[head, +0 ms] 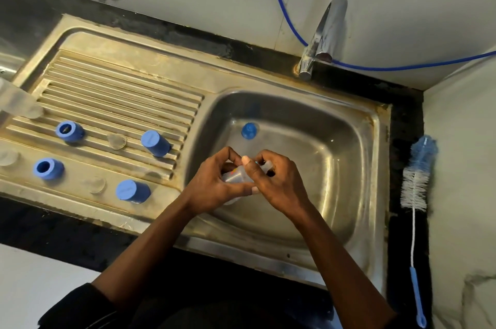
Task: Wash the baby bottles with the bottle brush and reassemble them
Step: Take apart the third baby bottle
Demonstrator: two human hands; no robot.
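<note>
- Drainboard, far left: 4 blue bottle parts lie well apart from both hands.
- Left hand grips the clear bottle over the sink basin.
- Right hand pinches the bottle's top end; its long axis runs left-right between the hands.
- Bottle brush lies right of the basin, nearer the right hand.

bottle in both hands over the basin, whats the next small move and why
Probably free the right hand and reach for the bottle brush on the counter right of the sink. Both hands grip the clear bottle, the brush lies untouched, and the tap shows no water running.
</note>
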